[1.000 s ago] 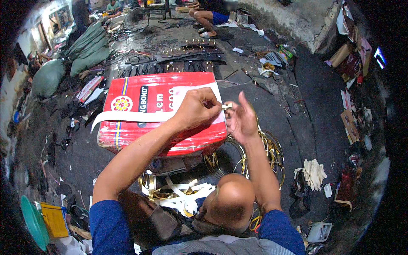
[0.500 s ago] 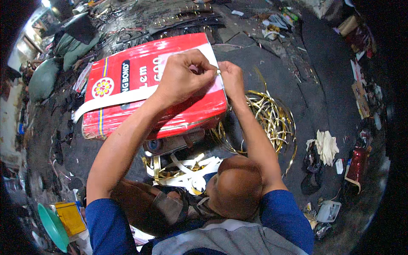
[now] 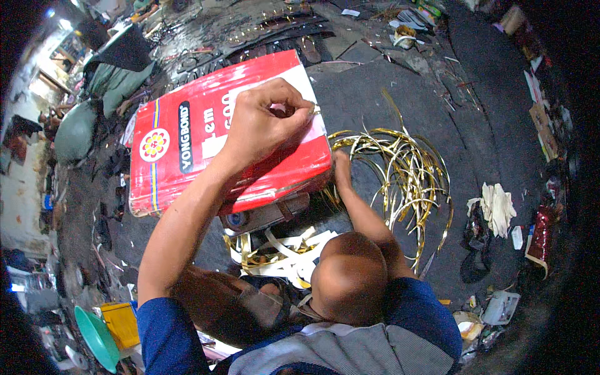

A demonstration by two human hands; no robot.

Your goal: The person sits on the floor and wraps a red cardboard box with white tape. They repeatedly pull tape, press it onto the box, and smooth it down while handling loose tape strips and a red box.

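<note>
A red carton (image 3: 275, 190) with a white panel lies tilted in front of me. On its right part rests my left hand (image 3: 262, 122), thumb and forefinger pinched together at the white panel. A small pale bit shows at those fingertips, too small to name. My right hand (image 3: 342, 170) is low beside the carton's right edge, its fingers partly hidden and blurred. Right next to it lies a loose coil of gold and white strips (image 3: 415, 178). Under the carton's near side a metallic object (image 3: 269, 214) sticks out.
White and gold strip pieces (image 3: 290, 253) lie between the carton and my knee (image 3: 350, 275). A cream cloth (image 3: 498, 209) is on the dark floor at right. Sandals (image 3: 308, 49) lie beyond the carton. A green basin (image 3: 97, 337) stands at lower left.
My right hand has left the left hand's fingertips and dropped toward the carton's lower right edge. The white strip that lay across the carton no longer shows there. My left hand keeps its pinch.
</note>
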